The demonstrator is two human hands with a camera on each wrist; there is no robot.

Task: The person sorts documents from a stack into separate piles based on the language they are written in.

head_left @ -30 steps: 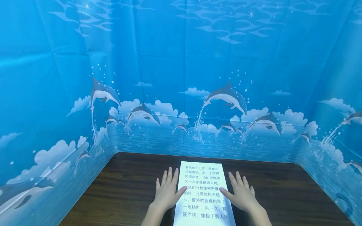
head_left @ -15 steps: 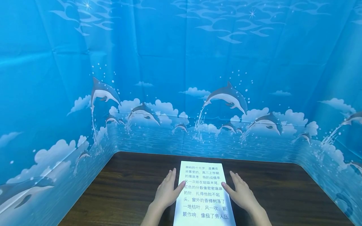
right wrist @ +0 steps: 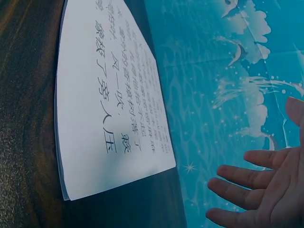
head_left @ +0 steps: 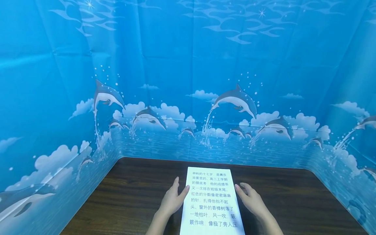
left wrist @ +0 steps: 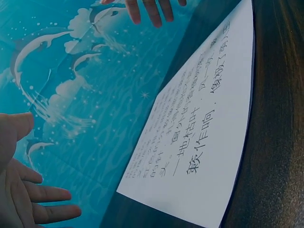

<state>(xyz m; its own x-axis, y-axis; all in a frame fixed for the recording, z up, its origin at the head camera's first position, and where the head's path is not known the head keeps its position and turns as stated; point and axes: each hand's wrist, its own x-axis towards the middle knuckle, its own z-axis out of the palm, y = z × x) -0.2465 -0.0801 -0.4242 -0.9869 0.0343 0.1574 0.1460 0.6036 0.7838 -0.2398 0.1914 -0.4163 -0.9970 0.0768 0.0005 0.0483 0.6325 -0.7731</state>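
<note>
A white page (head_left: 210,202) printed with lines of Chinese text lies lengthwise on the dark table; in the right wrist view, a thin dark layer shows along the edge of the white page (right wrist: 80,156). My left hand (head_left: 172,199) is beside its left edge, thumb tip right at that edge. On the other side is my right hand (head_left: 253,199), its thumb near the right edge. Both palms face inward with relaxed fingers, and nothing is held. The left wrist view shows the left hand (left wrist: 28,190) with fingers spread; in the right wrist view, the right hand (right wrist: 266,185) is likewise spread.
The dark wood-grain table (head_left: 132,195) extends to both sides of the page. A blue sheet (head_left: 164,65) printed with dolphins, clouds and waves hangs around its back and sides, with its lower edge meeting the tabletop.
Both hands have turned from palms down to palms facing each other. Their thumbs have drawn back from over the page to its edges. The page has stayed in place.
</note>
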